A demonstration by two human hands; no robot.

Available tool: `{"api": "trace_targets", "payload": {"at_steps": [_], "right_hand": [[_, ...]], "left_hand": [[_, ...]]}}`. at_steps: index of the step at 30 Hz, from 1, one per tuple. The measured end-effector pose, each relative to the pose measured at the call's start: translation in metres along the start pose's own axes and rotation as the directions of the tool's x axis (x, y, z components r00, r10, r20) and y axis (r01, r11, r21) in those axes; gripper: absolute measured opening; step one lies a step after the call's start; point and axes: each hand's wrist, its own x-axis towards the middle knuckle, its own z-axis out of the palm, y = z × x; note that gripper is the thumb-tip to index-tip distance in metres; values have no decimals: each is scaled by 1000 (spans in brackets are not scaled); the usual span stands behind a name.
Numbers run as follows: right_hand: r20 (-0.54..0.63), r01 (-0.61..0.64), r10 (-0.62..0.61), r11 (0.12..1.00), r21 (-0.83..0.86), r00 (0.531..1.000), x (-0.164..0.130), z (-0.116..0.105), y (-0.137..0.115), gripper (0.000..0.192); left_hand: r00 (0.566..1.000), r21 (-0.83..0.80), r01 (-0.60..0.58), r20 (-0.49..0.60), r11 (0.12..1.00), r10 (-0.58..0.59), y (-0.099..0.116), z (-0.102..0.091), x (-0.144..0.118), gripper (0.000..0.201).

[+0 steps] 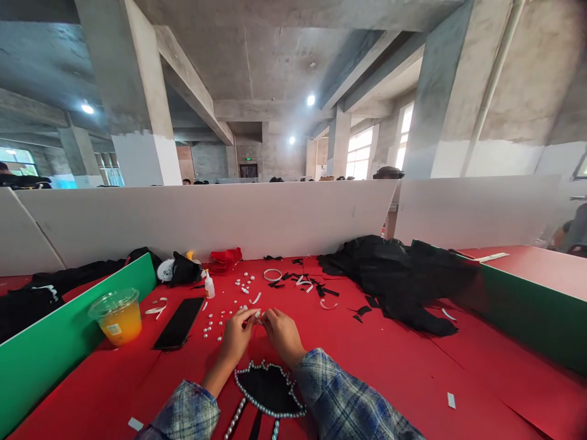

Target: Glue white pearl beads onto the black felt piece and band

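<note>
My left hand [237, 335] and my right hand [283, 335] meet over the red tabletop, fingertips pinched together. Between them shows a small white piece [257, 315], too small to make out its kind; both hands appear to grip it. Just below my wrists lies a black fabric piece [266, 389] edged with silvery pearl beads, with beaded strands hanging toward me. Several loose white pearls [210, 326] are scattered left of my left hand. Beyond them stands a small white squeeze bottle [209, 285].
At left are a black phone [180, 324] and a plastic cup of orange drink [120, 318] by a green divider [77, 315]. Black scraps [321, 287] and a tape roll [272, 275] lie ahead. A black cloth heap [389, 275] is at right, before a white partition [220, 217].
</note>
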Motion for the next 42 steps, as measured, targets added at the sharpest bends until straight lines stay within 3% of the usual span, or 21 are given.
{"api": "trace_targets", "payload": {"at_steps": [6,10,15,20,24,32,38,42], "right_hand": [[14,-7,7,999,39,1000,0,1,3,12],[21,-15,14,998,59,1000,-1,1,3,10],[11,-18,17,999,48,1000,0,2,4,11],[11,-13,13,999,37,1000,0,4,5,10],[20,-21,20,999,31,1000,0,3,4,11],[51,-36,35,999,17,998,-2,-4,4,11],[78,-73,71,997,33,994,-2,-9,5,11],[104,-57,56,998,14,993,-2,-10,7,16]], "left_hand": [[999,-50,-10,35,999,12,2,1,0,22],[993,-229,106,80,968,-89,0,2,2,22],[965,-449,256,179,856,-194,-5,2,4,33],[946,-503,320,213,803,-244,-4,1,5,42],[939,-474,338,235,813,-253,-6,2,3,45],[947,-387,274,268,880,-177,-5,0,2,42],[966,-167,47,259,985,-2,0,-5,-2,32],[959,-6,-59,277,998,59,-1,-7,-3,24]]}}
